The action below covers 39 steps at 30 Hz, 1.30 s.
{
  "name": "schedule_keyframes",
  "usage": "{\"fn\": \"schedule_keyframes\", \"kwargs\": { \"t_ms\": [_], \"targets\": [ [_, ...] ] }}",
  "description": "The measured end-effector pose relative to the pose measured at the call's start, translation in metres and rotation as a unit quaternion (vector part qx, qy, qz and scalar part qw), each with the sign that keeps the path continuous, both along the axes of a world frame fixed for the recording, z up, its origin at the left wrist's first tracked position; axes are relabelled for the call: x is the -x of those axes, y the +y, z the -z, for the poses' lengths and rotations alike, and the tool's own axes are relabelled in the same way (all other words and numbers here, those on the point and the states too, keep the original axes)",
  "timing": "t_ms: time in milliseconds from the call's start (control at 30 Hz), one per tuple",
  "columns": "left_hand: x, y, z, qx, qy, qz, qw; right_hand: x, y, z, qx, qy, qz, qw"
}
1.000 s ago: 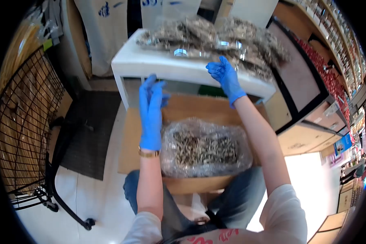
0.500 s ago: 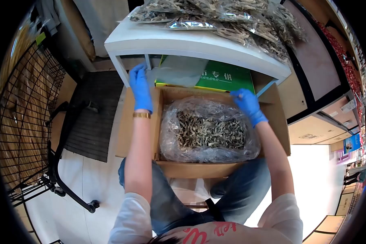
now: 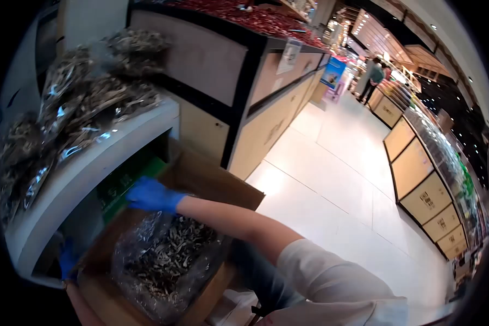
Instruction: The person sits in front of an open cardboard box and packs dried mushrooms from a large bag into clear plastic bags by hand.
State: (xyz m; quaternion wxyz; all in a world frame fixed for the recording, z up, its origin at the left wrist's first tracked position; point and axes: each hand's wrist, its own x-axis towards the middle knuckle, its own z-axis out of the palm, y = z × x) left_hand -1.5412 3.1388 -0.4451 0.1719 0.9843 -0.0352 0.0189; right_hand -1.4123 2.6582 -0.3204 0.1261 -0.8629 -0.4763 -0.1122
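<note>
Dried strips (image 3: 171, 255) in a clear bag (image 3: 126, 254) sit inside the carton (image 3: 217, 176), my feed's seven o'clock; right hand (image 3: 153, 195) at their twelve, left hand (image 3: 68, 261) at their nine, whether gripping I cannot tell.

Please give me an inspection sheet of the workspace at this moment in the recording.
Surface: white table, piled with clear bags of dried mushroom-like strips.
Work items: open cardboard box, holding a clear plastic liner with dried pieces.
Clutter: green printed box under the table.
Grips: blue-gloved right grip at the cardboard box's table-side edge, left grip by its left corner; grasp unclear.
Cables: nothing seen.
Surroundings: wood-fronted counters, tiled floor, distant people.
</note>
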Motion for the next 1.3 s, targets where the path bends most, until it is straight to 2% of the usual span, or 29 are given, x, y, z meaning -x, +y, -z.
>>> {"fn": "schedule_keyframes", "kwargs": {
  "t_ms": [33, 100, 133, 167, 200, 267, 300, 367, 400, 433, 500, 567, 600, 633, 667, 700, 733, 767, 867, 900, 933, 967, 1033, 1100, 1133, 1167, 1200, 1233, 1300],
  "targets": [
    [-0.001, 0.004, 0.001, 0.068, 0.062, -0.012, 0.996, -0.008, 0.007, -0.003, 0.002, 0.0, 0.012, 1.0],
    [0.012, 0.051, 0.057, 0.184, 0.121, -0.009, 0.975, -0.015, 0.025, -0.013, -0.039, -0.052, 0.036, 0.997],
    [0.022, 0.065, 0.09, -0.128, 0.043, 0.012, 0.991, -0.022, 0.029, -0.013, -0.037, -0.051, 0.038, 0.997],
    [0.023, 0.071, 0.104, -0.429, -0.043, 0.033, 0.902, -0.027, 0.032, -0.014, -0.072, -0.063, 0.026, 0.995],
    [0.025, 0.063, 0.09, -0.43, -0.044, 0.038, 0.901, -0.03, 0.035, -0.015, -0.108, -0.075, 0.015, 0.991],
    [0.036, 0.03, 0.055, -0.188, -0.009, -0.05, 0.981, -0.035, 0.036, -0.014, -0.111, -0.082, 0.012, 0.99],
    [0.034, 0.028, 0.06, -0.186, -0.009, -0.046, 0.981, -0.035, 0.036, -0.014, -0.113, -0.082, 0.008, 0.99],
    [0.033, 0.026, 0.075, -0.117, -0.132, -0.058, 0.983, -0.035, 0.037, -0.011, -0.113, -0.081, 0.004, 0.99],
    [0.028, 0.03, 0.089, -0.115, -0.133, -0.059, 0.983, -0.036, 0.039, -0.007, -0.112, -0.082, 0.015, 0.99],
    [0.019, 0.042, 0.112, -0.001, -0.193, -0.067, 0.979, -0.037, 0.04, -0.006, -0.112, -0.083, 0.025, 0.99],
    [0.017, 0.041, 0.103, 0.112, -0.253, -0.076, 0.958, -0.033, 0.038, -0.015, -0.107, -0.072, 0.03, 0.991],
    [0.036, 0.045, 0.083, -0.114, -0.057, -0.121, 0.984, -0.029, 0.037, -0.016, -0.112, -0.066, 0.038, 0.991],
    [0.04, 0.041, 0.079, -0.123, -0.046, -0.134, 0.982, -0.031, 0.036, -0.018, -0.123, -0.074, 0.036, 0.989],
    [0.041, 0.033, 0.072, -0.075, -0.071, -0.144, 0.984, -0.03, 0.035, -0.023, -0.114, -0.076, 0.033, 0.99],
    [0.045, 0.024, 0.064, -0.023, -0.094, -0.155, 0.983, -0.022, 0.031, -0.04, -0.095, 0.025, 0.054, 0.994],
    [0.047, 0.011, 0.049, 0.039, -0.114, -0.169, 0.978, -0.027, 0.032, -0.031, -0.101, -0.002, 0.051, 0.994],
    [0.051, -0.007, 0.029, 0.107, -0.131, -0.182, 0.969, -0.028, 0.037, -0.03, -0.067, 0.04, 0.09, 0.993],
    [0.054, -0.026, 0.006, 0.178, -0.146, -0.196, 0.953, -0.026, 0.037, -0.033, -0.048, 0.023, 0.083, 0.995],
    [0.082, -0.08, -0.06, 0.387, -0.172, -0.245, 0.872, -0.028, 0.037, -0.018, -0.094, 0.021, 0.05, 0.994],
    [0.087, -0.093, -0.078, 0.435, -0.178, -0.258, 0.844, -0.032, 0.038, -0.024, -0.062, 0.007, 0.053, 0.997],
    [0.088, -0.108, -0.088, 0.454, -0.203, -0.272, 0.824, -0.036, 0.03, -0.027, -0.068, -0.015, 0.065, 0.995],
    [0.097, -0.112, -0.091, 0.471, -0.203, -0.282, 0.811, -0.042, 0.021, -0.012, -0.137, -0.099, 0.023, 0.985],
    [0.116, -0.129, -0.1, 0.494, -0.199, -0.305, 0.79, -0.035, 0.023, -0.002, -0.144, -0.127, 0.044, 0.98],
    [0.132, -0.164, -0.118, 0.512, -0.189, -0.306, 0.78, 0.019, 0.026, -0.002, -0.204, -0.067, 0.1, 0.971],
    [0.143, -0.183, -0.124, 0.528, -0.188, -0.293, 0.775, 0.053, 0.028, -0.001, -0.222, -0.022, 0.075, 0.972],
    [0.149, -0.201, -0.131, 0.533, -0.167, -0.277, 0.782, 0.083, 0.031, 0.01, -0.318, 0.118, -0.033, 0.94],
    [0.154, -0.219, -0.134, 0.539, -0.143, -0.261, 0.788, 0.129, 0.032, -0.009, -0.269, 0.214, -0.031, 0.939],
    [0.156, -0.235, -0.13, 0.507, -0.136, -0.246, 0.815, 0.164, 0.033, -0.013, -0.317, 0.459, -0.081, 0.826],
    [0.153, -0.264, -0.126, 0.481, -0.093, -0.202, 0.848, 0.2, 0.029, -0.015, -0.309, 0.62, -0.096, 0.714]
  ]
}}
